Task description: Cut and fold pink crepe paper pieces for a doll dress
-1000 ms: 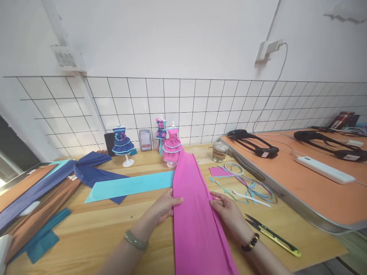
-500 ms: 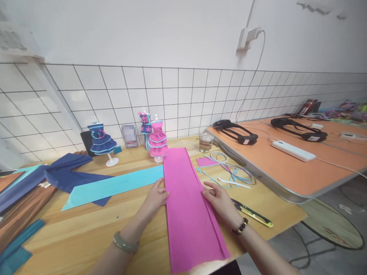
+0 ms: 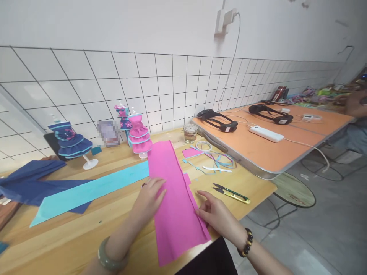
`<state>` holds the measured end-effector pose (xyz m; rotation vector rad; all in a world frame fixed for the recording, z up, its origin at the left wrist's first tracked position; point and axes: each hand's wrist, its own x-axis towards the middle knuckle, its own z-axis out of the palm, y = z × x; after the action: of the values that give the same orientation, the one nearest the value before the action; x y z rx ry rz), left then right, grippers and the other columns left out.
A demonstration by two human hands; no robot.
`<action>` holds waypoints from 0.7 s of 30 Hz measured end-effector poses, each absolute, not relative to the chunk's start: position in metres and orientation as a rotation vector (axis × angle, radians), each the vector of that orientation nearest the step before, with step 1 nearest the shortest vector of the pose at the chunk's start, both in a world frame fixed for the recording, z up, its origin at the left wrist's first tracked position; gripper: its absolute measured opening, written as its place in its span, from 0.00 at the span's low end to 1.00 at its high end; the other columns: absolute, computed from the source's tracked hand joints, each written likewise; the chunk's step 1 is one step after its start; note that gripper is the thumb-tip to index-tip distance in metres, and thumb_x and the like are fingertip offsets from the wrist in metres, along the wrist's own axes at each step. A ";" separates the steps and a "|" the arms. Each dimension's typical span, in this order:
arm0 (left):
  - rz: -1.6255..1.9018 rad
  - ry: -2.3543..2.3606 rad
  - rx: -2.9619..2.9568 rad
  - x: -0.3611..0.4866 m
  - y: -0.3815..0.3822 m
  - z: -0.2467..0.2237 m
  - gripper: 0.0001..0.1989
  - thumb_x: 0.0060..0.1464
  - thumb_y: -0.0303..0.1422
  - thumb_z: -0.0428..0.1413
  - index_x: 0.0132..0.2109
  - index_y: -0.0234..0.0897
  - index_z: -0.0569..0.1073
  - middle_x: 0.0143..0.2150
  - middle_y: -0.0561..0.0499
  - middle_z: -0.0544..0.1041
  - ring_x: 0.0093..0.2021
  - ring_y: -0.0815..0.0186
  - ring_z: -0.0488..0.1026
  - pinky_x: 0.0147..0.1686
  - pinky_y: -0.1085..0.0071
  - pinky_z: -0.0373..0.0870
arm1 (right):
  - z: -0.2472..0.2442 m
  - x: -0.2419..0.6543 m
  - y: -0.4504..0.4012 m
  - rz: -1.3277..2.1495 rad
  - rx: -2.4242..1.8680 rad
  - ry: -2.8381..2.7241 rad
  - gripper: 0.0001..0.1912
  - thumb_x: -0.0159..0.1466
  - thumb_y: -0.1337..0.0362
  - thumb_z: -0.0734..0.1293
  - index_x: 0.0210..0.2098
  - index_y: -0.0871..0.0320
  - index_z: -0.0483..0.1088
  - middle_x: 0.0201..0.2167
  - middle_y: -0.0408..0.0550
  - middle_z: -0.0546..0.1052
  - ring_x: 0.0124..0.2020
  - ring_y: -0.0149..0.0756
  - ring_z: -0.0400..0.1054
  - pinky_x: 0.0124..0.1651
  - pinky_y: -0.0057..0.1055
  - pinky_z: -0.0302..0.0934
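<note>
From where I sit, I have the pink cloth lying lengthwise on the wooden counter, its near end close to the front edge and a narrow fold running along its right side. My left hand rests on the cloth's left side, fingers extended and thumb apart. My right hand is at the folded right edge, index finger reaching forward and the other fingers curled; I cannot tell whether it is pinching the fold.

To the left, a turquoise strip meets the pink cloth's left edge and crosses navy cloth. Behind them I see 3 small display stands wearing a navy dress, a pink dress and a pink-and-blue dress. The pink cloth's far end sits just beside the pink dress.

Right of the cloth I have snips lying near my right hand, and a glass of liquid farther back. An adjoining orange counter carries 2 black strapped devices.
</note>
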<state>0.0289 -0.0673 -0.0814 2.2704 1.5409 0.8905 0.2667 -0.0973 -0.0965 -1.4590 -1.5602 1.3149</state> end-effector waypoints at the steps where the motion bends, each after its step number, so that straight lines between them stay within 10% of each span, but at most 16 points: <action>1: 0.850 1.470 2.306 0.034 -0.069 -0.080 0.13 0.55 0.33 0.48 0.46 0.40 0.70 0.45 0.46 0.72 0.47 0.59 0.66 0.49 0.61 0.60 | -0.097 0.268 -0.100 1.271 -1.465 -1.593 0.28 0.53 0.65 0.65 0.53 0.60 0.59 0.20 0.39 0.69 0.21 0.30 0.64 0.24 0.25 0.56; 21: 0.566 0.915 2.668 0.107 -0.054 -0.077 0.13 0.57 0.26 0.42 0.40 0.36 0.72 0.40 0.46 0.72 0.43 0.62 0.64 0.41 0.67 0.60 | -0.106 0.272 -0.113 1.209 -1.419 -1.594 0.22 0.55 0.63 0.61 0.49 0.60 0.63 0.21 0.41 0.69 0.23 0.33 0.65 0.28 0.28 0.58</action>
<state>0.1070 -0.0543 -0.0775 2.6675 0.9148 0.5657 0.2720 -0.1128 -0.1057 -1.4193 -1.5944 1.2091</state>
